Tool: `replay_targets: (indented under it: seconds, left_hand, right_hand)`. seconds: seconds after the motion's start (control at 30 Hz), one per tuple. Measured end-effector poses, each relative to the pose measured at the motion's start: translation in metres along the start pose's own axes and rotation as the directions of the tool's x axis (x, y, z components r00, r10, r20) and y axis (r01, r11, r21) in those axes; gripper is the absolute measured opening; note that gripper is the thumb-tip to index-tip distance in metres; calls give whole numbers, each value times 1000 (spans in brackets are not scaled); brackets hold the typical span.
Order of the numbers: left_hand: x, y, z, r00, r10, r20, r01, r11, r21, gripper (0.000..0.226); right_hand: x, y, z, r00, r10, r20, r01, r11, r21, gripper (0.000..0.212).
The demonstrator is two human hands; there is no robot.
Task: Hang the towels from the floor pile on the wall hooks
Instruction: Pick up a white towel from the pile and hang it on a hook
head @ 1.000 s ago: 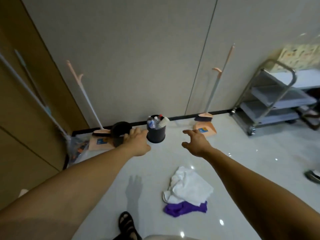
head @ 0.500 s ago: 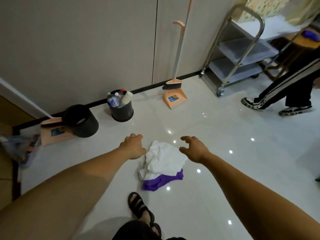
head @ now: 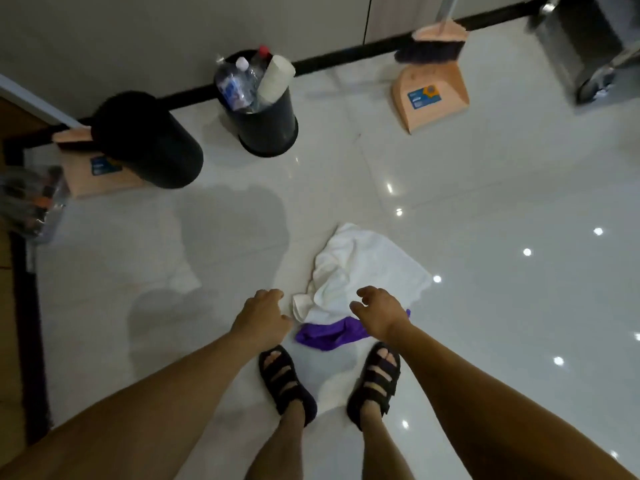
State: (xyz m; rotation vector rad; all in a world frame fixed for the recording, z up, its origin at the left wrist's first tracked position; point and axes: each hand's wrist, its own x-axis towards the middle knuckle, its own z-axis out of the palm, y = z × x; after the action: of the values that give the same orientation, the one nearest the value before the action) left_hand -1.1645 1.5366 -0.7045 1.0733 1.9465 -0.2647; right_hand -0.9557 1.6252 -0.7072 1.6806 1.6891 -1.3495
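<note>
Bare arms, black strapped sandals (head: 287,382)

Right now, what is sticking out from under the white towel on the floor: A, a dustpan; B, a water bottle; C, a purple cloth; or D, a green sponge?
C: a purple cloth pokes out from beneath the near edge of the white towel.

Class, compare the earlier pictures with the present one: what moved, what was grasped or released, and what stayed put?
Both hands came down toward the floor pile: the left hand now hangs beside the white towel, the right hand over its near edge. Neither grips anything yet. The white towel still lies over the purple towel; the bottle-filled bin and the dustpan right of it stay by the wall.
</note>
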Motion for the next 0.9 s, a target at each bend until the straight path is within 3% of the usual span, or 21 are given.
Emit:
replay_targets:
  seconds: [0.1,0.17,0.27,0.4,0.5,0.57,0.63,0.7,0.77,0.83,0.9]
  left_hand:
    - [64,-17,52,999,-39,5,39,999,-35,58]
    - [102,-26,82,998,-55,-6,54,996,-72,56]
    - [147,-43,120,998,-58,-21,54,990,-129,47]
    - [187,-69,151,997,-72,-41,63,981,-183,52]
    - [196,-87,156,994,-103,-26,96,976,-197,56]
    - [188,-94,150,993,-119,-16,112,970,-218,56]
    - [172,-93,136,992,-125,-15,118,965,-236,56]
    - [150,-86,111,994,-105,-35,93,963,-255,57]
    - [123,-72,74,995,-70,-65,48,955,-292,58]
    - [94,-54,25,994,-39,-106,0,938,-347,60]
    - [62,-33,-33,986,26,-163,-93,903,-419,66]
  right_hand:
    - [83,20,42,999,26,40,-27,999,29,47]
    - [133,30,69,998,46,41,-49,995,86,28]
    - [202,38,104,994,99,40,-105,971,213,35]
    - [271,36,135,955,283,94,-287,790,542,28]
    - [295,28,148,930,337,144,-348,693,631,18]
    - [291,11,147,952,296,74,-273,721,637,12]
    - [265,-12,137,964,246,-96,-118,727,677,19]
    - [223,-38,114,953,219,-211,20,647,762,22]
    - [176,-59,80,955,173,-240,95,589,803,18]
    - [126,-81,35,964,77,-256,155,618,771,22]
    - [72,-109,-13,965,-88,-248,235,712,662,23]
